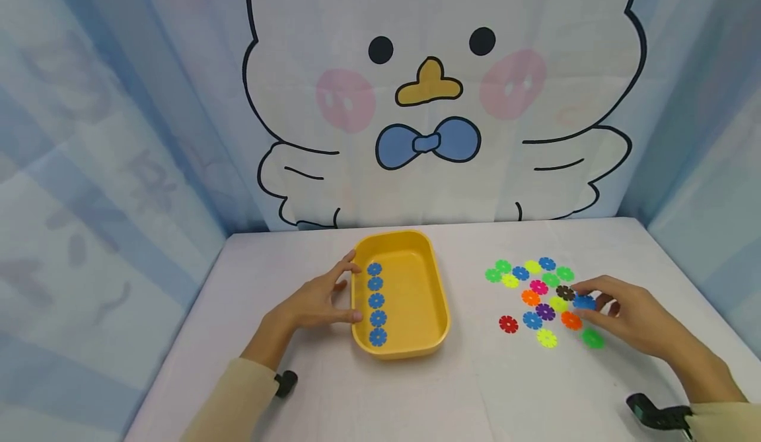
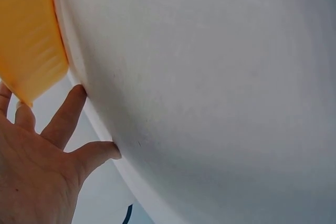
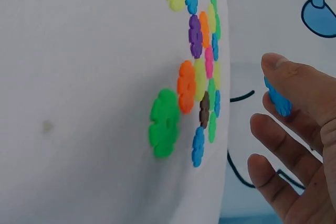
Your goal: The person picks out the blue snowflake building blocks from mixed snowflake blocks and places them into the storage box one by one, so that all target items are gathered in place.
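A yellow tray (image 1: pixel 410 283) has several blue snowflake discs (image 1: pixel 376 300) in a column along its left side. My left hand (image 1: pixel 318 300) rests at the tray's left rim, thumb and fingers spread apart. In the left wrist view, fingers (image 2: pixel 68 116) extend near the tray's ridged wall (image 2: pixel 31 40). Over the right edge of a loose group of coloured snowflake discs (image 1: pixel 545 312), my right hand (image 1: pixel 639 320) pinches a blue snowflake disc (image 3: pixel 278 100) between thumb and finger. The other fingers of that hand hang loosely bent.
Near the right hand lie a green disc (image 1: pixel 592 338), an orange disc (image 1: pixel 571 320) and a brown disc (image 1: pixel 565 293). A red disc (image 1: pixel 508 324) sits at the group's left side. Behind the white table (image 1: pixel 464 389) hangs a printed curtain (image 1: pixel 428 191).
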Tool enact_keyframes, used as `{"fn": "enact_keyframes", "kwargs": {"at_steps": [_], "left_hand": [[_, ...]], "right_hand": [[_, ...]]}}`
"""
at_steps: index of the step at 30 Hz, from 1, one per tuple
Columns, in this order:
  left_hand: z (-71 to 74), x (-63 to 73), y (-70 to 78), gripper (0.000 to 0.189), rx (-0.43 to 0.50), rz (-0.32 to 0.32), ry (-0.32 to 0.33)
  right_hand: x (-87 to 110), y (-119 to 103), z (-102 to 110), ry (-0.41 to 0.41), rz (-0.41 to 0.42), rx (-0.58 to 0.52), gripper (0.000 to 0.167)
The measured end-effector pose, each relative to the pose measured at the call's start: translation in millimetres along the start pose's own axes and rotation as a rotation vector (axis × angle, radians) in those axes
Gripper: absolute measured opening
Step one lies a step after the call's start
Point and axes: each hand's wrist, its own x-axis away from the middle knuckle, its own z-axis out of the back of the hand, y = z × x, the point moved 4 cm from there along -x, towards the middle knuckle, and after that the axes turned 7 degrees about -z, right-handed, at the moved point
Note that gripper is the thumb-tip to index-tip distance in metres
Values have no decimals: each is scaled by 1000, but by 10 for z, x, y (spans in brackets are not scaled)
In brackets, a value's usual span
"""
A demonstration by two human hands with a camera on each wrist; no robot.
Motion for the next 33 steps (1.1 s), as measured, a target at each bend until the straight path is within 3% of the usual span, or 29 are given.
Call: {"fn": "enact_keyframes", "kwargs": {"at_steps": [11, 21, 33], "left_hand": [[6, -33, 16, 105, -28, 6, 6], [22, -13, 31, 85, 11, -12, 8], [4, -38, 54, 93, -12, -9, 3]], "right_hand": [[-318, -368, 33, -14, 107, -19, 44], [-565, -672, -78, -43, 142, -88, 42], [-811, -955, -173, -64, 161, -148, 41]]}}
